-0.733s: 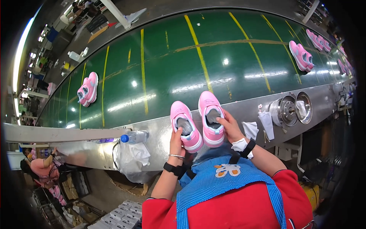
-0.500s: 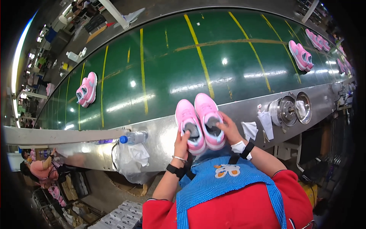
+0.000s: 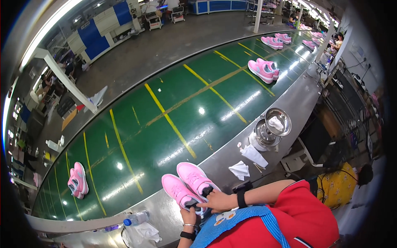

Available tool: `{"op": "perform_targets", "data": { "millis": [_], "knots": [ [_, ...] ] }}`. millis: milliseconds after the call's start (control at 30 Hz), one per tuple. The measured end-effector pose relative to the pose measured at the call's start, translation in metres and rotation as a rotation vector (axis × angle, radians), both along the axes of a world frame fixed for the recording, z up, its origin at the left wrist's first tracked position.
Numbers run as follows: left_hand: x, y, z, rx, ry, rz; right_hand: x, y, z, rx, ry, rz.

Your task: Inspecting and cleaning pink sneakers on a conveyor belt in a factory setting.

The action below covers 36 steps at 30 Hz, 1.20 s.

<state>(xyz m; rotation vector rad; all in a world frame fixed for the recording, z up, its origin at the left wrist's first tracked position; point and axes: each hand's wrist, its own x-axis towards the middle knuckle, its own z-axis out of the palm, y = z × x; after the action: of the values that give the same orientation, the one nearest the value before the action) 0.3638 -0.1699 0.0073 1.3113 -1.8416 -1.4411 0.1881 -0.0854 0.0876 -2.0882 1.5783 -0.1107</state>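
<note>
A pair of pink sneakers lies side by side in front of me over the metal ledge, toes pointing away. My left hand (image 3: 189, 217) is closed round the heel of the left sneaker (image 3: 177, 189), its thumb at the opening. Across the heel of the right sneaker (image 3: 193, 175) lies my right hand (image 3: 219, 201), closed at its collar. One finger of it reaches over to the left sneaker's opening. Dark material shows inside both openings. My right palm and some of its fingertips are hidden.
A green conveyor belt (image 3: 173, 111) with yellow lines carries other pink sneakers (image 3: 263, 70). On the metal ledge (image 3: 223, 159) are white cloths (image 3: 239, 170), metal bowls (image 3: 266, 132), a blue-capped bottle (image 3: 136, 218) and a plastic bag (image 3: 142, 235). Someone in yellow (image 3: 338, 185) is at the right.
The view has swung to the right. My right hand has shifted from the right sneaker's side to across its heel, one finger reaching to the left sneaker. The pair now lies tilted leftward in view.
</note>
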Motion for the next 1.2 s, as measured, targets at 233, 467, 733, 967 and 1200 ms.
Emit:
{"op": "perform_targets", "data": {
  "millis": [233,467,733,967,1200],
  "knots": [
    [-0.001,-0.007,0.008,0.408,0.103,0.129,-0.015,-0.040,-0.015,0.048,-0.114,-0.010],
    [0.002,-0.028,-0.015,0.032,-0.223,-0.032,-0.128,-0.114,0.022,0.023,-0.125,-0.424],
    [-0.023,-0.022,0.024,-0.139,-0.888,-0.361,-0.285,-0.288,0.012,-0.372,-0.810,-1.047],
    [-0.020,-0.030,0.035,-0.116,-0.995,-0.372,-0.345,-0.421,-0.023,-0.449,-0.326,-1.366],
    [-0.020,-0.028,0.023,-0.032,-0.976,-0.419,-0.417,-0.449,-0.131,-0.224,0.151,-0.773]
  ]
}}
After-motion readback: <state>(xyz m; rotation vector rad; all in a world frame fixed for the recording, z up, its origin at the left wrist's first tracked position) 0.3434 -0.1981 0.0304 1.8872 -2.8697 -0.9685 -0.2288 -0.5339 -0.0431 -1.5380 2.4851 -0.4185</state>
